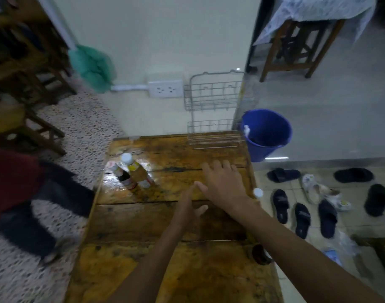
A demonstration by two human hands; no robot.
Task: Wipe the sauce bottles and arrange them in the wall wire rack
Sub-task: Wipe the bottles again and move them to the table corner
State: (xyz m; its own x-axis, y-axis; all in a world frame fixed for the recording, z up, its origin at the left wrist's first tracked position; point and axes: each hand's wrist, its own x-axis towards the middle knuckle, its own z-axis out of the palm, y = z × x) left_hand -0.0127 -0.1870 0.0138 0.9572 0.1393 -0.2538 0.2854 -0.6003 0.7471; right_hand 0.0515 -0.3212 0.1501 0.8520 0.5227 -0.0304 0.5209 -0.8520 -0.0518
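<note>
Two sauce bottles stand side by side on the left of the wet wooden table (143, 219): a dark one (122, 175) and an amber one with a white cap (138, 171). A third bottle shows only its white cap (258, 192) at the table's right edge, behind my right forearm. The two-tier wire rack (213, 110) hangs on the wall past the table's far edge, with nothing in it. My right hand (222, 183) hovers flat over the table, fingers spread. My left hand (189, 207) is open just below it. Both hold nothing.
A blue bucket (266, 133) stands on the floor right of the rack. Several sandals (303, 217) lie on the floor to the right. A wall socket (165, 88) sits left of the rack. A person in dark clothes (34, 193) is at the left. A dark round object (258, 254) sits under my right forearm.
</note>
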